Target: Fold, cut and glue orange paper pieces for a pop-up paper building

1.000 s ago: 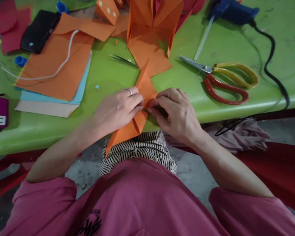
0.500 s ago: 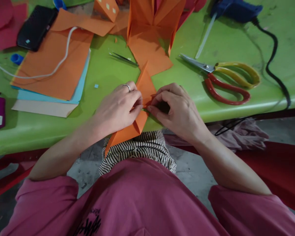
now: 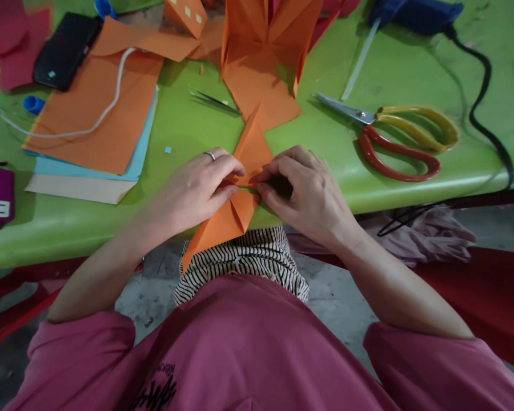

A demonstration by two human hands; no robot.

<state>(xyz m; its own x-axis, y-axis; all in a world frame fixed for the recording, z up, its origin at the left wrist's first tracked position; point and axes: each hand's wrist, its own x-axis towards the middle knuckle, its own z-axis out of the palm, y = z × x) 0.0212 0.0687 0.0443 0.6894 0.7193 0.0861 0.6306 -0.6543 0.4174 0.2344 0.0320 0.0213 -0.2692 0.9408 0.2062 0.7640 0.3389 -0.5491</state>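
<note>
The folded orange paper [image 3: 235, 200] lies mid-frame on the green table's [image 3: 188, 131] near edge, its long axis running from lower left to upper right. My left hand [image 3: 192, 191] and right hand [image 3: 308, 194] pinch its middle from either side, equally close.

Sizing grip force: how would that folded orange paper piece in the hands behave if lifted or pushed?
The folded orange paper piece is probably very light, with thin layers. It juts past the table edge unsagging, so folds likely stiffen it. Left hand and right hand pinch its middle; hard squeezing would likely crease it.
</note>
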